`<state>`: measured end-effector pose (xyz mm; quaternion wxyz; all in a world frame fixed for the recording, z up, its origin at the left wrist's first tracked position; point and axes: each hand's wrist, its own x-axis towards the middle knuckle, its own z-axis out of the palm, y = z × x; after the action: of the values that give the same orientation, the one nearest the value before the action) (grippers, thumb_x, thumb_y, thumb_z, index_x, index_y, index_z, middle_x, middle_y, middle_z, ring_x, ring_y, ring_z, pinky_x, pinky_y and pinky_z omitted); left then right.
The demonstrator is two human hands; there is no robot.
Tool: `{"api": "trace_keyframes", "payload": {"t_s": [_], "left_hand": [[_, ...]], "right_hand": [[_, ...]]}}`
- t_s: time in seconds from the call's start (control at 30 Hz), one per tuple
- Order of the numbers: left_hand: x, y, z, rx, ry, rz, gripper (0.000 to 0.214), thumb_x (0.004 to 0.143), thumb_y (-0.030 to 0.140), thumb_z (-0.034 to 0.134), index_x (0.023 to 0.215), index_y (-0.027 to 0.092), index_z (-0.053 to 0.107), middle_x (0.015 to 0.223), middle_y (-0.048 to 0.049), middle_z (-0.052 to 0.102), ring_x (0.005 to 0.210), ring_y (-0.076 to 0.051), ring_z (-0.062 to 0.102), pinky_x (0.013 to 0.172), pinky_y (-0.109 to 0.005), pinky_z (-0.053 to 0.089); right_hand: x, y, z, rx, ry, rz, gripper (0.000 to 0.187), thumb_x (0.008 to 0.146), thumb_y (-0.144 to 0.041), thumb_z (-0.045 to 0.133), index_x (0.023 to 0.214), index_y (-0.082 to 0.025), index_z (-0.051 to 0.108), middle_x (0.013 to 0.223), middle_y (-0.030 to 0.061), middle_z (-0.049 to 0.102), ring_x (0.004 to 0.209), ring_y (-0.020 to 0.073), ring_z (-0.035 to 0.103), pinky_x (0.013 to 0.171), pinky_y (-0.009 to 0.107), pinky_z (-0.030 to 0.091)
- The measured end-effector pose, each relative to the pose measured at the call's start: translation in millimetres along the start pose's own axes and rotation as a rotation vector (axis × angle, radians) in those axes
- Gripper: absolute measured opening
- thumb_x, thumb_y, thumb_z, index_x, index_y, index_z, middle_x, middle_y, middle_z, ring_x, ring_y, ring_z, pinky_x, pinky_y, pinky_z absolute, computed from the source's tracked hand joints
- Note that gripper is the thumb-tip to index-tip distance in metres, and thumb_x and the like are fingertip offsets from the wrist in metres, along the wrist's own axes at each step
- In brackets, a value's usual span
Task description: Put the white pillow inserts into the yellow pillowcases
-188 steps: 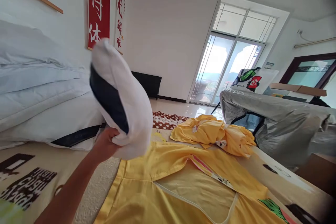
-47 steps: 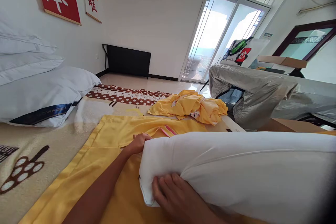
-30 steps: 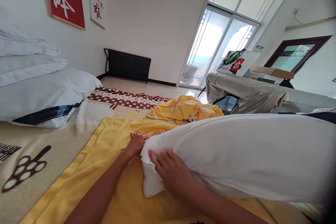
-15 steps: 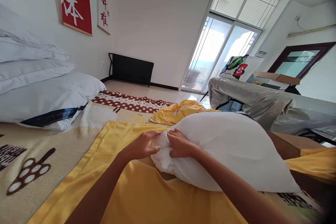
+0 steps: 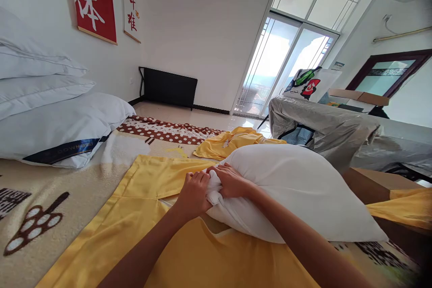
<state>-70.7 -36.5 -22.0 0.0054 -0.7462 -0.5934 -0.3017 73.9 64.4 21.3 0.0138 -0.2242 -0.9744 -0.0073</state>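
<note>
A white pillow (image 5: 290, 189) lies across a yellow pillowcase (image 5: 141, 216) spread on a patterned blanket (image 5: 40, 198). My left hand (image 5: 195, 192) and my right hand (image 5: 229, 181) meet at the pillow's near left corner. Both have their fingers closed, bunching the corner's white fabric. The left hand also rests against the yellow pillowcase, whose slit edge runs just beside it.
A stack of white pillows (image 5: 54, 112) sits at the left against the wall. A crumpled yellow cloth (image 5: 232, 139) lies beyond the pillow. A silver-covered piece of furniture (image 5: 330, 130) and a cardboard box (image 5: 381, 180) stand at the right. A glass door (image 5: 276, 67) is at the back.
The pillow came down from the right onto the yellow pillowcase. Both hands have closed in on its left corner, and the left hand has moved from the pillowcase edge onto the pillow.
</note>
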Motion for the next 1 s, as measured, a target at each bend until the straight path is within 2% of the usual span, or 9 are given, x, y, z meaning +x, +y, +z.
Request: {"api": "trace_keyframes", "payload": {"t_s": [0.13,0.33,0.5,0.6,0.7,0.77,0.83,0.9,1.0], "left_hand": [[0.4,-6.0,2.2,-0.101,0.035,0.021,0.023,0.068,0.021,0.056,0.091,0.019,0.056,0.102,-0.0065,0.063,0.096,-0.023,0.053,0.084,-0.039,0.031],[0.3,-11.9,13.7,-0.316,0.063,0.014,0.013,0.064,0.017,0.061,0.076,0.02,0.059,0.095,-0.0017,0.063,0.092,-0.02,0.053,0.081,-0.037,0.029],[1.5,-15.1,23.2,-0.452,0.103,-0.002,0.017,0.064,0.018,0.065,0.079,0.022,0.06,0.116,-0.0007,0.061,0.109,-0.022,0.052,0.089,-0.036,0.03],[2.8,-17.2,26.1,-0.472,0.104,-0.018,0.017,0.064,0.016,0.064,0.079,0.022,0.059,0.119,0.0016,0.062,0.111,-0.021,0.054,0.089,-0.035,0.031],[3.3,-18.3,26.9,-0.476,0.105,-0.04,0.019,0.065,0.016,0.063,0.082,0.022,0.059,0.12,0.0008,0.063,0.115,-0.021,0.054,0.09,-0.037,0.031],[3.1,-17.9,26.3,-0.475,0.102,-0.054,0.021,0.065,0.016,0.061,0.085,0.023,0.059,0.12,-0.0009,0.064,0.118,-0.022,0.053,0.092,-0.037,0.032],[3.0,-17.0,25.4,-0.473,0.095,-0.063,0.02,0.066,0.017,0.059,0.086,0.023,0.06,0.121,-0.0018,0.064,0.119,-0.022,0.052,0.093,-0.038,0.032],[3.4,-16.1,24.6,-0.468,0.087,-0.073,0.02,0.067,0.017,0.056,0.085,0.023,0.06,0.122,-0.0021,0.063,0.12,-0.023,0.052,0.094,-0.039,0.032],[4.5,-16.0,23.7,-0.45,0.081,-0.096,0.023,0.065,0.016,0.055,0.086,0.023,0.061,0.121,-0.0028,0.064,0.12,-0.023,0.052,0.094,-0.04,0.032]], "right_hand": [[-2.8,-0.9,3.4,0.037,0.05,-0.038,0.051,0.059,-0.024,0.063,0.108,-0.018,0.049,0.092,0.0058,0.063,0.087,0.0226,0.056,0.078,0.033,0.033],[-10.1,-6.7,4.3,0.012,0.102,-0.075,0.045,0.063,-0.024,0.061,0.107,-0.02,0.051,0.094,0.0057,0.061,0.089,0.0223,0.05,0.08,0.034,0.031],[-15.5,-11.0,-3.8,-0.031,0.104,-0.07,0.052,0.066,-0.028,0.061,0.116,-0.017,0.052,0.098,0.0083,0.057,0.092,0.0237,0.046,0.084,0.037,0.034],[-23.4,-14.8,-11.6,-0.064,0.1,-0.045,0.058,0.067,-0.025,0.06,0.124,-0.017,0.05,0.106,0.0098,0.054,0.1,0.025,0.044,0.092,0.039,0.034],[-37.7,-19.5,-20.1,-0.059,0.088,-0.02,0.059,0.073,-0.02,0.054,0.131,-0.017,0.045,0.119,0.011,0.052,0.114,0.0242,0.042,0.104,0.04,0.025],[-48.7,-22.6,-22.8,-0.044,0.055,-0.004,0.058,0.081,-0.025,0.049,0.138,-0.017,0.037,0.135,0.0122,0.045,0.128,0.0235,0.034,0.11,0.041,0.019],[-57.6,-25.8,-19.3,-0.051,-0.002,0.028,0.068,0.084,-0.04,0.049,0.144,-0.016,0.027,0.148,0.0133,0.032,0.137,0.0253,0.022,0.111,0.044,0.016],[-61.6,-29.8,-8.1,-0.098,-0.033,0.072,0.091,0.076,-0.051,0.058,0.148,-0.014,0.017,0.153,0.0151,0.021,0.14,0.0293,0.014,0.112,0.048,0.013],[-55.9,-37.8,17.7,-0.212,0.048,0.168,0.101,0.068,-0.04,0.065,0.148,-0.01,0.011,0.153,0.0174,0.015,0.141,0.033,0.012,0.111,0.054,0.008]]}}
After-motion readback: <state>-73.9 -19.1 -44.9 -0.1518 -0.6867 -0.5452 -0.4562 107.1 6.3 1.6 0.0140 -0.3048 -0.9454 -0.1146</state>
